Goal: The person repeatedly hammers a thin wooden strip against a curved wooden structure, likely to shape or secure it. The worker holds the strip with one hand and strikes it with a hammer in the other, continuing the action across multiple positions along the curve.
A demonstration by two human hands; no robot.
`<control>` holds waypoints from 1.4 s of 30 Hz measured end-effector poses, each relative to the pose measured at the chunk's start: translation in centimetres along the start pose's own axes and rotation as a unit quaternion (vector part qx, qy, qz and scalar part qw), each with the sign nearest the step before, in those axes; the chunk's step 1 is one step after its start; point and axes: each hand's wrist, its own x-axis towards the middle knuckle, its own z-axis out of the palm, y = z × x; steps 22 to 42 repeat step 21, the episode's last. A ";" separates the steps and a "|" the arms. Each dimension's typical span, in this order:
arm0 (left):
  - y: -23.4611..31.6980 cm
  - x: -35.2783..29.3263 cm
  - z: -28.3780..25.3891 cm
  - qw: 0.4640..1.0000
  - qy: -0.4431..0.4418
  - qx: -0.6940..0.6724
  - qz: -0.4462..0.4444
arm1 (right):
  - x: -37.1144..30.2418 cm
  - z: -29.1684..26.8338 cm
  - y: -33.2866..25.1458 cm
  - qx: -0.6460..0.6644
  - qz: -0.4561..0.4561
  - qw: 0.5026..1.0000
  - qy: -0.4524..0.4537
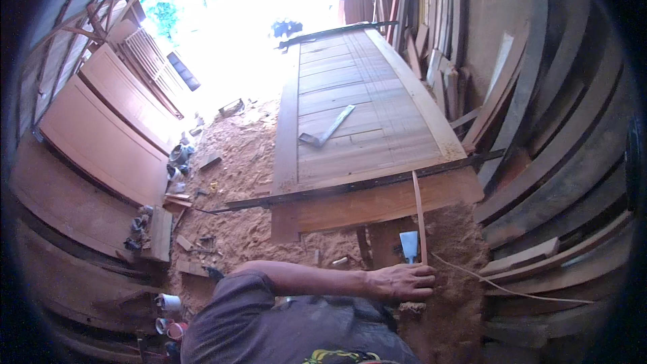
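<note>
My left arm reaches across to the right from a dark sleeve. At its end my left hand (403, 283) is curled, back upward, over the lower end of a thin wooden strip (419, 219). The strip runs up to the near edge of a panelled wooden door (367, 121) lying flat. A pale blue flat-bladed piece (409, 245), like a scraper, stands out just beside the strip; its lower end is hidden at the hand. On the door lies a try square (329, 127). My right hand is out of sight.
Dark bars (357, 183) cross the door's near and far ends. Planks (539, 256) line the right wall. Finished panels (101, 138) lean at the left. Sawdust (236, 155) and offcuts cover the floor. A cord (512, 286) trails right; white and red containers (170, 302) stand lower left.
</note>
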 end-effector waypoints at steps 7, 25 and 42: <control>-1.6 -5.7 12.4 0.891 0.232 -0.391 0.017 | -1.0 -0.4 -5.5 0.726 0.037 0.683 -0.068; 6.4 -20.2 -1.1 0.842 0.221 -0.334 -0.361 | -9.5 1.2 -21.2 0.388 0.114 0.914 -0.033; 6.4 -20.2 -1.1 0.842 0.221 -0.334 -0.361 | -9.5 1.2 -21.2 0.388 0.114 0.914 -0.033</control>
